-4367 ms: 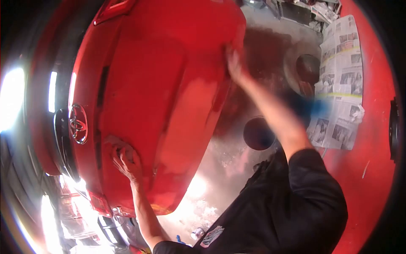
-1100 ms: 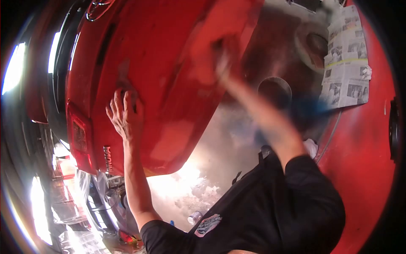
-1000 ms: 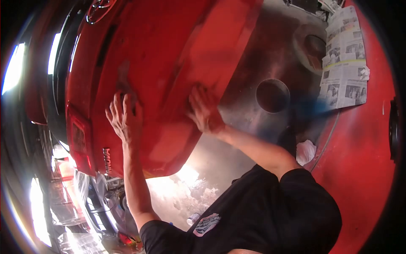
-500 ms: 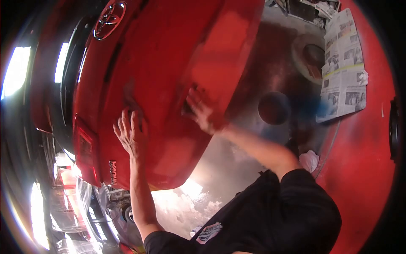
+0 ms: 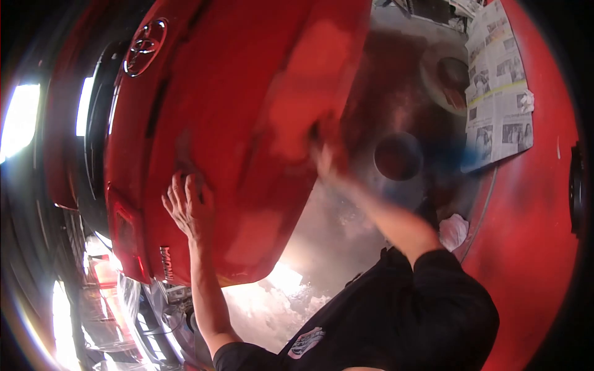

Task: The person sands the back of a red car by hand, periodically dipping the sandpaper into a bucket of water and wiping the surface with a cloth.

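A red car tailgate (image 5: 210,93) fills the middle of the view, with paler, dull patches on its surface. My left hand (image 5: 184,207) lies on it near the tail light (image 5: 128,232), fingers spread, holding nothing that I can see. Smeared by motion, my right hand (image 5: 330,157) presses at the panel's edge beside a pale patch (image 5: 291,117). A small dark thing shows at its fingers and appears to be held against the panel; its kind is not clear. The "INNOVA" lettering (image 5: 165,263) is below my left hand, and the round emblem (image 5: 146,47) is at the top.
To the right stands another red painted body panel (image 5: 526,247), with newspaper (image 5: 498,93) fixed along it. A crumpled white wad (image 5: 453,232) lies near that panel. On the grey floor are a dark round object (image 5: 399,156) and a wheel-like ring (image 5: 445,77).
My right hand has moved right across the panel to its edge, the dark thing moving with it. My left hand stays on almost the same spot. The view has shifted slightly.
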Available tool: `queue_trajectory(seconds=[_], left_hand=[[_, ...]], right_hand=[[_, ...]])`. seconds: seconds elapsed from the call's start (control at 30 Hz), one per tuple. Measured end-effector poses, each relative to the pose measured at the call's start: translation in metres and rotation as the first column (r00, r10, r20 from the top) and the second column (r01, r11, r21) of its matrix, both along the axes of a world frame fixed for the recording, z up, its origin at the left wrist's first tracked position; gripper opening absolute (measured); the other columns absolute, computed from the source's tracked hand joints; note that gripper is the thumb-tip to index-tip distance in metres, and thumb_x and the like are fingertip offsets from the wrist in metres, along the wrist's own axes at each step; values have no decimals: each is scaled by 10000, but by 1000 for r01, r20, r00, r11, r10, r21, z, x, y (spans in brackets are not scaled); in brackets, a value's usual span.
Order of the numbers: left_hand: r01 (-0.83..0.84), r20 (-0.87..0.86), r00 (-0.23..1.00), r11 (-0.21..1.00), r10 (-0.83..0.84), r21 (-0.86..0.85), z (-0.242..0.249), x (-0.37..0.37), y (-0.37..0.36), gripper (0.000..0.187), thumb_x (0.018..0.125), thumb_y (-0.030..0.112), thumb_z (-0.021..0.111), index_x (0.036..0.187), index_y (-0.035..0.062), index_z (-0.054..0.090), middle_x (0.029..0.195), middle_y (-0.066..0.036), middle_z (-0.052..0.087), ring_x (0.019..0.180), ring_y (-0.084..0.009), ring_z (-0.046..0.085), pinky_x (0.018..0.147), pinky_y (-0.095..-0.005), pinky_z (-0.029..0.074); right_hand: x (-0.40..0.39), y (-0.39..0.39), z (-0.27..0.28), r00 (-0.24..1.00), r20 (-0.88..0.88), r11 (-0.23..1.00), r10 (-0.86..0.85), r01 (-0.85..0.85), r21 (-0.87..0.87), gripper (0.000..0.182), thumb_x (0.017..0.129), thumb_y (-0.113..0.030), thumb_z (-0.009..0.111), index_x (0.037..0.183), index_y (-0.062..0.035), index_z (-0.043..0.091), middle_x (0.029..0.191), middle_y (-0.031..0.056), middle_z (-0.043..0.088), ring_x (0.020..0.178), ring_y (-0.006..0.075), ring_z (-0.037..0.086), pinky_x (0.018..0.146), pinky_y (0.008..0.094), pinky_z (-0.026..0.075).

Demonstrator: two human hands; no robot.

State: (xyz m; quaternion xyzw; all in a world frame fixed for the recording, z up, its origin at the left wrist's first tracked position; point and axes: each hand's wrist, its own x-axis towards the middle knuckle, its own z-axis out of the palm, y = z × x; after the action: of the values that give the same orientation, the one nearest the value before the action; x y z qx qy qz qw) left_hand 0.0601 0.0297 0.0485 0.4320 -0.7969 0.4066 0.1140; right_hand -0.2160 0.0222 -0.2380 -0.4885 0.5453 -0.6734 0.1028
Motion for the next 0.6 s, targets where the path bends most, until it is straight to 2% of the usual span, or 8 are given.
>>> queue_trajectory(seconds=[0.13,0.33,0.4,0.43,0.47,0.5,0.53,0.6], left_hand=[[9,-3,1000,1000,-9,14,-3,0,-1,418,885,214,739,1279,102,657,1429,-158,614,1262,-370,613,1105,-626,423],[38,-15,999,999,-38,7,-5,-1,-3,416,893,217,738,1288,109,661,1427,-154,616,1261,-372,613,1109,-612,427],[-8,38,999,999,10,-48,-8,11,-7,420,898,220,741,1295,113,662,1436,-157,613,1263,-373,612,1113,-615,421],[-4,39,999,999,5,-33,-7,10,-6,423,900,225,745,1300,113,660,1444,-159,610,1266,-368,612,1117,-613,417],[-22,43,999,999,23,-24,-7,6,-4,423,900,225,745,1300,113,660,1444,-159,610,1266,-368,612,1117,-613,417],[-5,25,1000,1000,6,-20,-6,2,-1,419,905,226,745,1300,113,661,1444,-161,610,1266,-366,612,1118,-611,416],[15,8,1000,1000,-15,-14,-5,1,1,415,910,228,745,1301,114,662,1444,-163,609,1267,-364,613,1119,-609,414],[10,7,1000,1000,-10,-5,-7,1,-2,413,915,228,742,1304,115,661,1443,-166,609,1265,-365,613,1117,-609,415]], right_hand=[[-120,-121,-2,923,-84,918,-376,383,101,634,1098,-297,505,1648,-30,335,1694,180,349,1542,365,384,1258,502,332],[69,28,-7,989,10,986,-147,146,74,623,1092,-289,491,1634,-14,352,1672,203,360,1523,404,393,1237,516,349],[59,-4,-25,963,-80,966,-259,260,-1,620,1090,-286,487,1629,-9,358,1665,210,364,1517,417,397,1230,521,355],[21,-34,-39,784,-525,874,-332,464,141,610,1090,-292,491,1615,-3,373,1651,214,389,1492,410,424,1205,517,369],[-16,-64,-55,75,-971,519,-228,853,-56,601,1091,-297,494,1601,2,388,1638,218,415,1467,403,451,1180,512,383],[-53,-93,-70,-401,-915,372,-44,844,-387,593,1092,-303,498,1588,8,402,1624,222,440,1442,396,479,1155,508,398],[-98,-99,-47,-686,-700,225,-199,663,-714,520,1053,-268,573,1510,-22,573,1526,177,615,1292,343,679,1032,467,537],[-93,-99,-34,-696,-712,266,-91,672,-691,500,1026,-268,607,1475,-48,619,1495,130,647,1226,318,715,943,429,565]])
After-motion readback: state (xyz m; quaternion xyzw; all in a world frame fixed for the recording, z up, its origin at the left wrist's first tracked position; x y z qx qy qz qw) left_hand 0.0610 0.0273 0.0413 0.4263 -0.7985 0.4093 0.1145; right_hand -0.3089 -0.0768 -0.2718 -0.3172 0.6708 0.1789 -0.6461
